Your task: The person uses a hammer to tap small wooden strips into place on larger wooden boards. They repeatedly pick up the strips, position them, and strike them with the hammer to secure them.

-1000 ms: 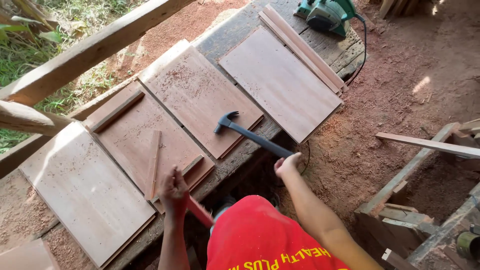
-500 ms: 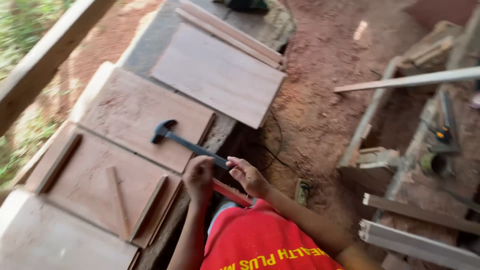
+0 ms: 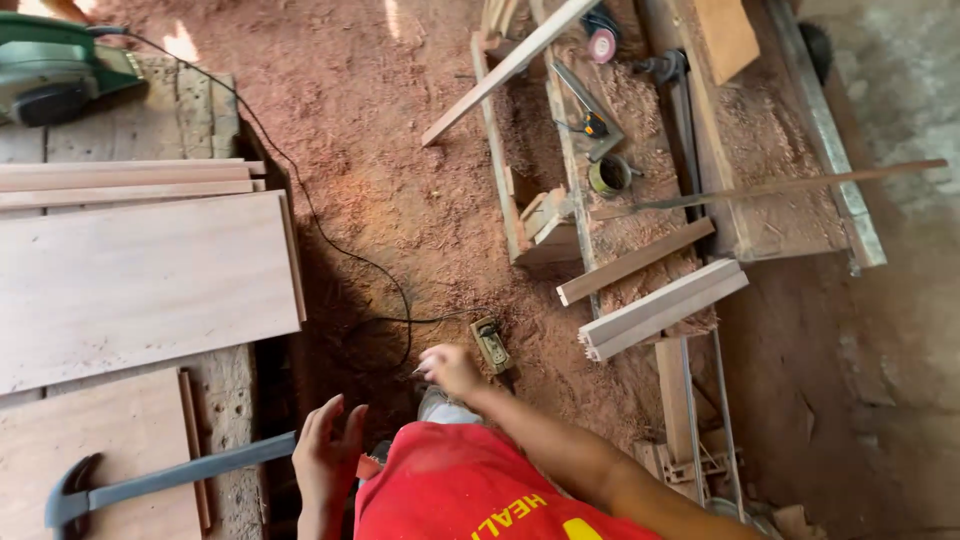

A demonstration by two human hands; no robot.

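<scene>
The hammer [image 3: 180,476] lies flat on the workbench [image 3: 225,400], its dark head [image 3: 66,497] resting on the lower board [image 3: 100,440] and its grey handle running out past the bench edge toward the person. The left hand [image 3: 328,452] is raised just beside the free end of that handle, fingers [image 3: 335,418] spread wide and pointing up, apart from the handle and holding nothing. A second ago the right hand had the handle. Now neither hand grips it, so the hammer has been put down and hammering has paused.

The right hand [image 3: 450,368] has swung away from the bench and is stretched out over the red, sawdust-covered ground [image 3: 400,150]. Its fingers are drawn close together, curled downward. Whether they pinch something small cannot be made out. Just beyond those fingertips sits a small boxy plug [image 3: 490,343] at the end of a black cable [image 3: 330,240], which trails off toward a green power planer [image 3: 55,65] on the far end of the bench.

Beyond the left fingers, across the bench, lies a wide pale board [image 3: 140,285], with narrow strips [image 3: 120,178] past it. Out past the right hand stands a second, rough bench [image 3: 750,140] thick with sawdust, carrying loose timbers [image 3: 660,305], a roll of tape [image 3: 610,175] and a square [image 3: 585,110]. The person's red shirt [image 3: 470,490] fills the near edge of the view.
</scene>
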